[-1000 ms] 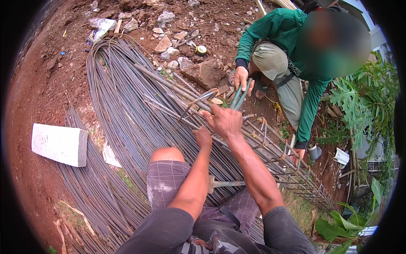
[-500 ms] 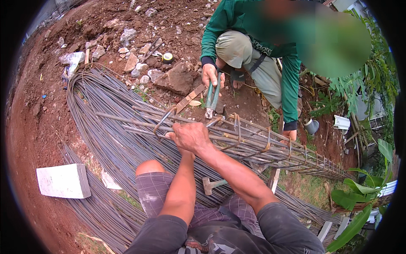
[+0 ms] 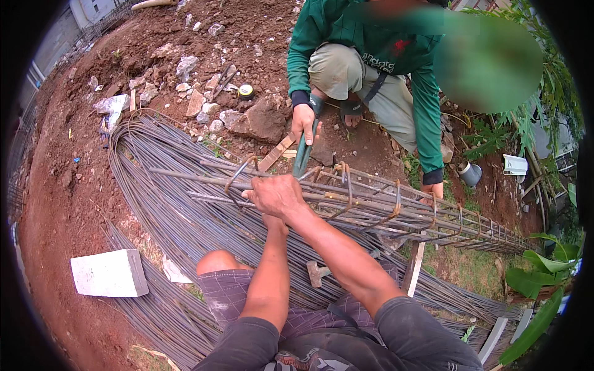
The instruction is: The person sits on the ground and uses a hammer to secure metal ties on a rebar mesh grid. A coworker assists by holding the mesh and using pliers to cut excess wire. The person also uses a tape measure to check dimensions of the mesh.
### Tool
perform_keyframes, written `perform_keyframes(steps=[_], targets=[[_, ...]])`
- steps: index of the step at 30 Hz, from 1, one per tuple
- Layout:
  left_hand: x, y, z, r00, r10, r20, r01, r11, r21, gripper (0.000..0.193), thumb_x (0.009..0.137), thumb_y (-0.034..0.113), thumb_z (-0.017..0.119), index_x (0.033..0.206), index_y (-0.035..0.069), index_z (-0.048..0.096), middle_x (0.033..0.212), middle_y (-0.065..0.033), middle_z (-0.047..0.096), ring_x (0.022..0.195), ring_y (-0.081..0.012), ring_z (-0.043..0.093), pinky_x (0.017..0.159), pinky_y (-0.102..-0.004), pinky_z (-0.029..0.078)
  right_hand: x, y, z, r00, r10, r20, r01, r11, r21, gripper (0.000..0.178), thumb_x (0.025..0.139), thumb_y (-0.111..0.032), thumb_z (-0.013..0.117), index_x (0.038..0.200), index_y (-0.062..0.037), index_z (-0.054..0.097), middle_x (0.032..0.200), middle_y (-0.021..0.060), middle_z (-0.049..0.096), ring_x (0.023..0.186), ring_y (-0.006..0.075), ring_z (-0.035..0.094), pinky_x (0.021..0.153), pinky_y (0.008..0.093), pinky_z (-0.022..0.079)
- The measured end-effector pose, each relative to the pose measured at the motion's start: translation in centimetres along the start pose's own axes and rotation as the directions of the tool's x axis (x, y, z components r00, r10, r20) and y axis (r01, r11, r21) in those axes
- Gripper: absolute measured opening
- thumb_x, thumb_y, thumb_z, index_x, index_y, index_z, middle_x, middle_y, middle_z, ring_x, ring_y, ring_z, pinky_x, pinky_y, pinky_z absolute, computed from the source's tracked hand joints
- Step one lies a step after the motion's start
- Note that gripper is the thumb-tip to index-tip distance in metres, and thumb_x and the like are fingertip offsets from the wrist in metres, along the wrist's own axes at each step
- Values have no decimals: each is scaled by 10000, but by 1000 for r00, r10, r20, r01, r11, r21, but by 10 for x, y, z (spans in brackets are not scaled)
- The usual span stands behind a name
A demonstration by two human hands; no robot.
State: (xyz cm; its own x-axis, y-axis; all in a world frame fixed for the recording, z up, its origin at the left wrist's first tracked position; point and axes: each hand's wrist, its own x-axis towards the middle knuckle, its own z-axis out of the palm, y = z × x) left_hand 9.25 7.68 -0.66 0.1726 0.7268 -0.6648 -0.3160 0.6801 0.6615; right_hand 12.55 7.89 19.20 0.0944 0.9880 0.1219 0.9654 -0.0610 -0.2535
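A long rebar cage [image 3: 383,207] of rusty bars and square ties lies across a pile of curved steel rods. My right hand [image 3: 275,195] is closed over the upper bars near the cage's left end. My left hand [image 3: 274,224] reaches up beneath my right wrist and is mostly hidden, so its grip is unclear. Across the cage crouches a person in a green long-sleeved shirt [image 3: 371,43]. One of that person's hands [image 3: 303,122] holds a green-handled tool [image 3: 302,154] pointed down at the cage. The other hand [image 3: 433,188] rests on the cage further right.
A pile of curved steel rods [image 3: 161,204] spreads over red earth under my knees. A white block [image 3: 108,273] lies at the left and a hammer [image 3: 315,272] beside my leg. Rocks and a tape measure [image 3: 245,91] lie behind, a grey pipe piece [image 3: 470,174] and plants to the right.
My right hand has come down from beside the other person's tool, fingers spread, and closed on the cage's bars. The other person's tool hand has stayed at the cage.
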Motion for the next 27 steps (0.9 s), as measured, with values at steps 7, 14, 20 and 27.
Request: perform_keyframes(steps=[7,14,20,27], targets=[[-8,9,-5,992,-88,93,95,993,-77,504,925,308,553,1242,-58,412,1078,-213,556,833,-277,595,639,-401,479,-19,-9,20,985,-59,-162,70,995,65,470,906,-529,522,748,-98,624,597,95,637,580,274,670,518,425,515],[39,34,-3,968,-164,191,192,972,-136,483,916,265,583,1249,-47,427,1047,-184,556,769,-241,600,576,-381,487,40,-5,21,995,-100,-28,101,994,45,468,917,-506,515,772,-82,649,646,127,666,613,312,679,520,456,520],[33,1,-1,994,-104,19,106,963,-248,470,908,229,609,1255,-39,440,1021,-159,556,714,-210,603,523,-364,493,55,15,14,993,-115,39,112,992,53,452,920,-485,517,805,-70,652,656,142,667,657,333,685,571,469,535],[20,-4,0,999,34,-43,-41,983,-181,636,925,153,577,1393,-55,199,1270,-204,477,1085,-273,542,870,-406,482,39,12,-1,988,-86,127,86,996,1,433,882,-480,579,805,-66,681,677,158,670,694,337,688,625,467,539]])
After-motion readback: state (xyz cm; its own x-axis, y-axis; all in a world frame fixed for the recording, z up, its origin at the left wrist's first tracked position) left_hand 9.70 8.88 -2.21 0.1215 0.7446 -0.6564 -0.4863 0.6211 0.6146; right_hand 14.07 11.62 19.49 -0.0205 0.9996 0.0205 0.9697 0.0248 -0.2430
